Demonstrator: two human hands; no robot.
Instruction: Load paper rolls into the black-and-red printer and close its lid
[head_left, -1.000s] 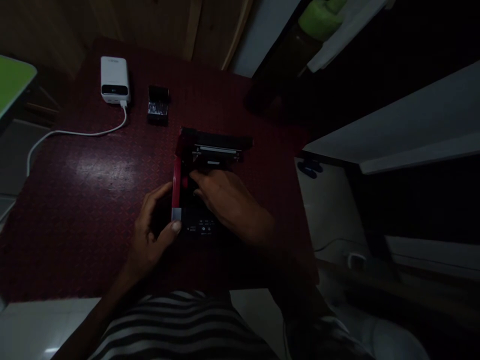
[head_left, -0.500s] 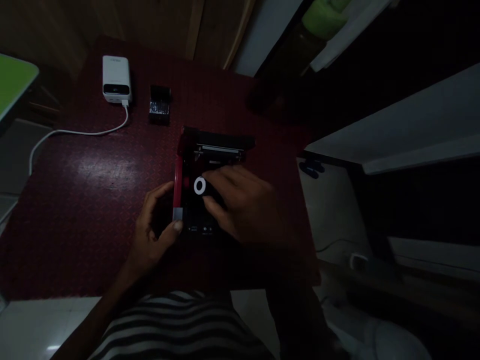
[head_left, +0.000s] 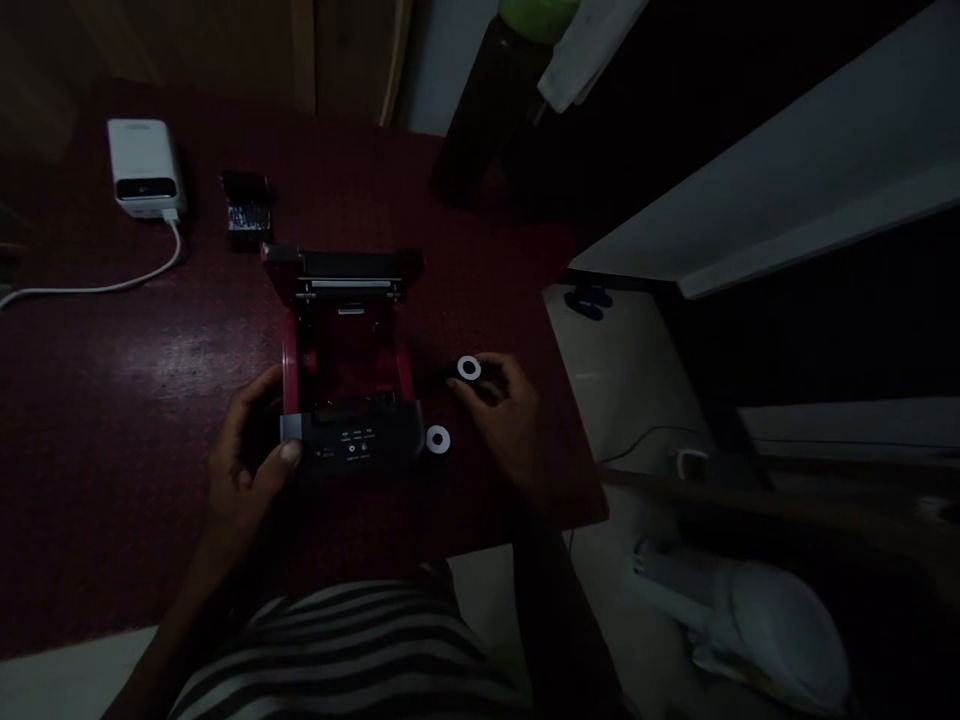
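Note:
A red and black printer (head_left: pixel 352 435) stands on the table with its lid (head_left: pixel 345 275) raised, and its red inner bay shows no roll. My left hand (head_left: pixel 251 445) grips its near left corner, thumb on the black front panel and fingers along the side. Right of the printer, my right hand (head_left: pixel 502 400) holds a small roll (head_left: pixel 469 368) with a white ring-shaped end and a dark centre. A second roll (head_left: pixel 439 440) with a similar white end lies beside the printer's front right corner. Dim light hides the rolls' bodies.
A white power bank (head_left: pixel 146 165) with a plugged-in white cable (head_left: pixel 97 290) sits on the dark red table (head_left: pixel 150 480) at the far left. Near it lies a small black object (head_left: pixel 247 208). A tall dark bottle (head_left: pixel 484 110) with a green cap stands at the back.
My right hand has moved right, out of the printer's bay, with the roll. The second roll beside the printer is now uncovered. My left hand stays on the printer, and the view has shifted.

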